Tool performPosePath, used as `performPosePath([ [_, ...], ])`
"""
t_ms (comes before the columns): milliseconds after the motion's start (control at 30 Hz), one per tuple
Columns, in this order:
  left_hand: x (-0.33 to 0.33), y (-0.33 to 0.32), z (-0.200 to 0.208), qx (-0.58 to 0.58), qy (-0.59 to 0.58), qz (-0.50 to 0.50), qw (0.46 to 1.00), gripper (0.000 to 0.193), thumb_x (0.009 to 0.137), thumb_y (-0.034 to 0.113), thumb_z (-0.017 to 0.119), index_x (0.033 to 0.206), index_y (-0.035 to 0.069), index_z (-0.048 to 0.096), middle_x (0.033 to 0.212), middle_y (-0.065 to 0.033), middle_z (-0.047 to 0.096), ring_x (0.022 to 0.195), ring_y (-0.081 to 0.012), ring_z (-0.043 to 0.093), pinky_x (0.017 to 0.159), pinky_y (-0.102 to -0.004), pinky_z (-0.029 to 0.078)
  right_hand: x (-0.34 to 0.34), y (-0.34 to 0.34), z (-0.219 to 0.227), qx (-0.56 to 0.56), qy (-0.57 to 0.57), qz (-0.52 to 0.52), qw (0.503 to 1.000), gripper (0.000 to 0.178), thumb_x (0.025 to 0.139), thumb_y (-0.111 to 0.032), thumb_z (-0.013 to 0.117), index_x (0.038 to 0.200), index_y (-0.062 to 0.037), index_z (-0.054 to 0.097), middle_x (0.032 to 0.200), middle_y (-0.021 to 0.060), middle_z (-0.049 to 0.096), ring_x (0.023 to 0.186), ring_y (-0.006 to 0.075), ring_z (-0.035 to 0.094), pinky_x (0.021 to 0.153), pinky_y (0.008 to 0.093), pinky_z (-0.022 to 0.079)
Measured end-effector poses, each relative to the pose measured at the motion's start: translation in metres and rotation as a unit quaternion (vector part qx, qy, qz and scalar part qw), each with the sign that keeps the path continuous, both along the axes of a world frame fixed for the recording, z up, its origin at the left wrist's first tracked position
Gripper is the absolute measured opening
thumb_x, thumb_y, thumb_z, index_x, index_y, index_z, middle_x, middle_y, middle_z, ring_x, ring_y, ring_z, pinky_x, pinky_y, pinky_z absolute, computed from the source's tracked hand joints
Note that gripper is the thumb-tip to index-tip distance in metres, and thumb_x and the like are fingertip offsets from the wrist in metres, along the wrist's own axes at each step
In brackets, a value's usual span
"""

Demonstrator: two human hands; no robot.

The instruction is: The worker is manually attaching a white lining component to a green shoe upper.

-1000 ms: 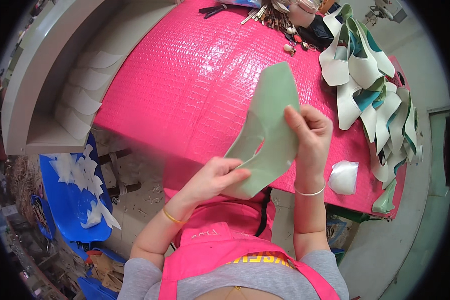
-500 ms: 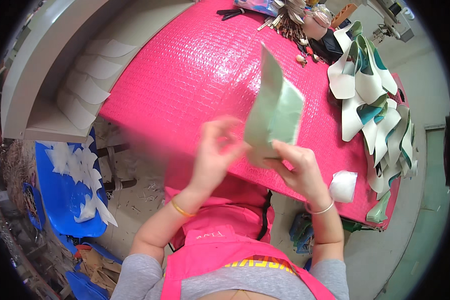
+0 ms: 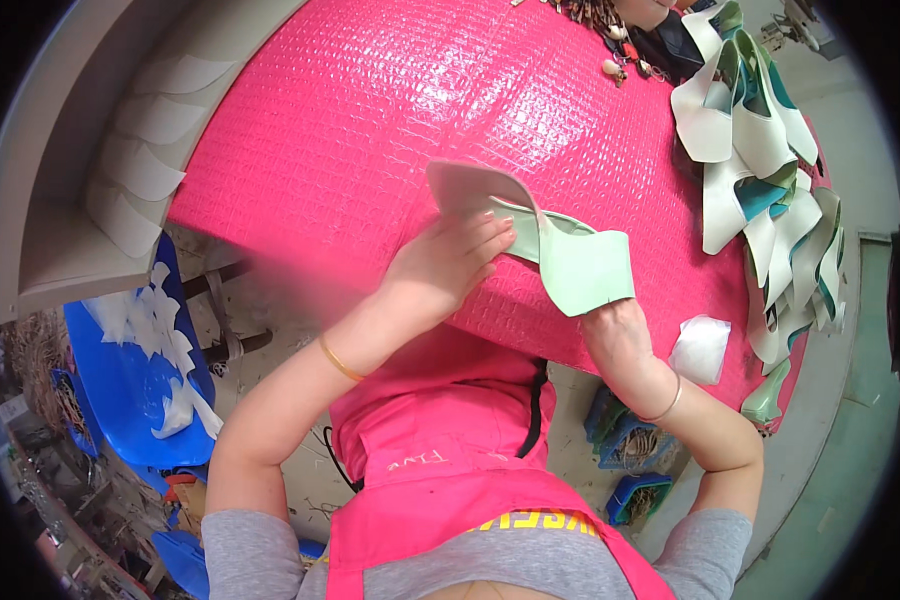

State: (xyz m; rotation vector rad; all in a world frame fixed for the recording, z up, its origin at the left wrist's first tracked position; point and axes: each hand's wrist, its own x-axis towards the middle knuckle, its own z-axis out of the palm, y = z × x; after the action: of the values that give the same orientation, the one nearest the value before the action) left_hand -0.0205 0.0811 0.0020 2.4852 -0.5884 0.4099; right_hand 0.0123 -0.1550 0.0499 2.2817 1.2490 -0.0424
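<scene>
A pale-green and off-white shoe upper (image 3: 588, 268) is held above the near part of the pink table, its curved flap raised toward the left. The fingers of my left hand (image 3: 448, 262) lie close together against its left part, over the inner edge; the thumb is hidden. My right hand (image 3: 615, 335) grips the near right end from below, with most of its fingers hidden behind the green lining. Along the table's right side hangs a pile of similar shoe uppers (image 3: 770, 225), white outside with green and teal linings.
The pink table (image 3: 370, 120) has a shiny textured cover. A white wad (image 3: 700, 350) lies near its right edge, with trinkets (image 3: 615, 70) at the back. White cut pieces rest on a grey machine ledge (image 3: 90, 275) at left and on a blue chair (image 3: 130, 420).
The shoe upper has turned from upright to lying more sideways, its green lining now facing up. My left hand has come onto it, and my right hand has shifted slightly right and down.
</scene>
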Motion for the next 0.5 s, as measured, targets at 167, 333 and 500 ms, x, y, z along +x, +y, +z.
performPosePath([
  [167, 0.004, -0.038, -0.003, -0.02, 0.039, 0.078, 0.996, 0.044, 0.075, 0.018, 0.059, 0.116, 0.006, 0.048, 0.114, -0.0089, 0.051, 0.109, -0.0232, 0.047, 0.09, -0.0358, 0.039, 0.0, 0.02, 0.007, -0.1, -0.002, -0.007, 0.995, 0.04, 0.07, -0.011, 0.049, 0.104, 0.0081, 0.054, 0.091, 0.0151, 0.056, 0.085, 0.0222, 0.052, 0.078, 0.0292, 0.041],
  [333, 0.007, -0.054, 0.0, -0.01, 0.006, -0.004, 1.0, 0.042, 0.076, 0.021, 0.057, 0.115, 0.008, 0.049, 0.12, -0.0074, 0.048, 0.114, -0.0214, 0.042, 0.098, -0.0419, 0.03, 0.014, 0.014, 0.007, -0.036, -0.054, 0.086, 0.994, 0.025, 0.069, -0.014, 0.052, 0.084, 0.0014, 0.063, 0.089, 0.0121, 0.058, 0.091, 0.0244, 0.052, 0.077, 0.029, 0.041],
  [500, -0.041, -0.033, -0.01, -0.094, 0.048, -0.099, 0.989, 0.05, 0.077, 0.019, 0.06, 0.123, 0.007, 0.043, 0.123, -0.0112, 0.046, 0.114, -0.0235, 0.043, 0.094, -0.0432, 0.035, 0.028, 0.011, 0.016, -0.033, -0.017, 0.045, 0.998, 0.024, 0.068, -0.012, 0.053, 0.087, 0.0016, 0.061, 0.084, 0.0121, 0.062, 0.088, 0.0236, 0.057, 0.074, 0.0287, 0.045],
])
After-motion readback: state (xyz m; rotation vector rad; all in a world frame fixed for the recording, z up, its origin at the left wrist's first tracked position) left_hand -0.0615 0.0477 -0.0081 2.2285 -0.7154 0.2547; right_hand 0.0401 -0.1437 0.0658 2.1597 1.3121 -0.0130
